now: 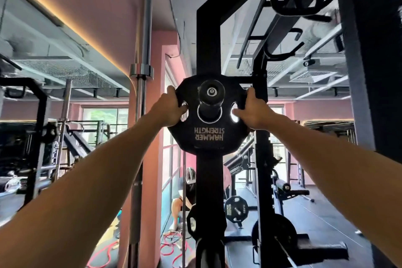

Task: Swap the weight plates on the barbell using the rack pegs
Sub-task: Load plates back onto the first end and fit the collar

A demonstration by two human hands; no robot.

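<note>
Gym floor behind, black rack upright (209, 39) dead centre, vertical barbell (142, 72) left of it. Weight plate (207, 135) sits on rack peg (211, 93), text upside down. Left hand (171, 109) and right hand (252, 111) grip opposite plate edges, arms outstretched.

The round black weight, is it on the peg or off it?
On. The peg pokes through the weight plate's centre hole, and both hands, left and right, grip its sides.

A black rack upright (209, 45) carries a storage peg (210, 98) that juts out between the two hands. One black weight plate (208, 137) hangs on it, lettering upside down.
</note>
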